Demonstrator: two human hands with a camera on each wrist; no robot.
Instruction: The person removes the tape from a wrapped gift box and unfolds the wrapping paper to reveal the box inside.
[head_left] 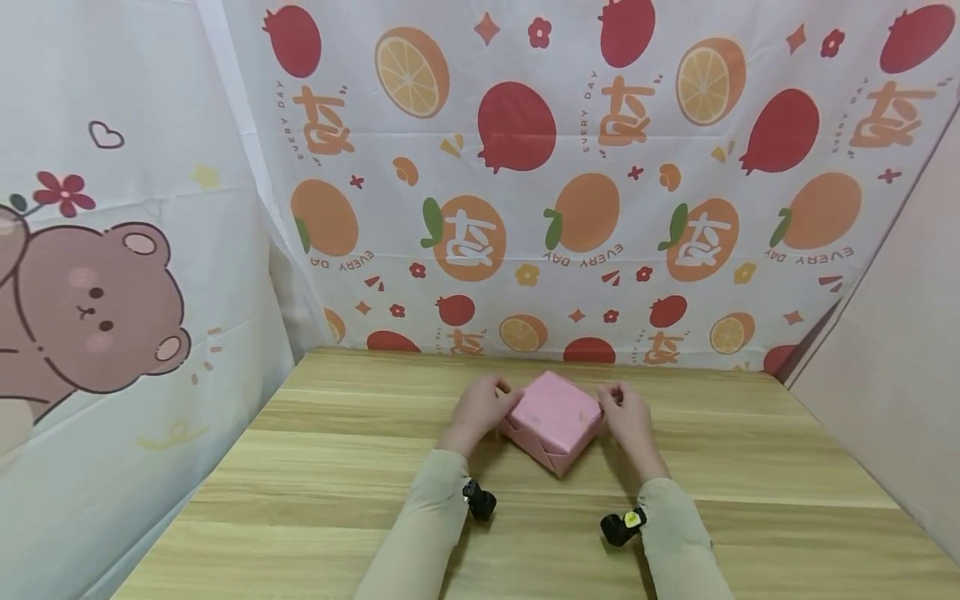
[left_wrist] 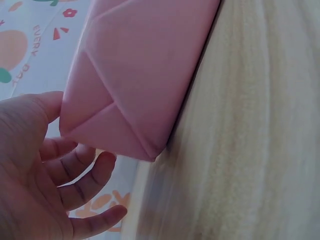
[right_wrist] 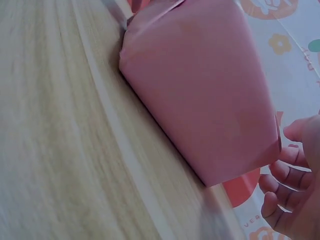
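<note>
A pink paper-wrapped box [head_left: 557,410] sits on the wooden table, one corner towards me. Folded triangular flaps show on its left-front side [left_wrist: 135,65]; the right-front side [right_wrist: 200,95] is mostly smooth. My left hand [head_left: 482,410] is at the left corner, its thumb on the upper edge and its index finger by the corner, the other fingers loosely bent below. At the opposite corner is my right hand [head_left: 628,421], fingertips right by the edge, thumb slightly off the paper and fingers loosely bent.
The wooden table [head_left: 337,500] extends around the box. A fruit-print cloth [head_left: 517,217] hangs behind its far edge, and a bear-print cloth [head_left: 217,275] hangs at the left. A pale wall [head_left: 892,375] stands on the right. Small black cameras [head_left: 480,501] are on both wrists.
</note>
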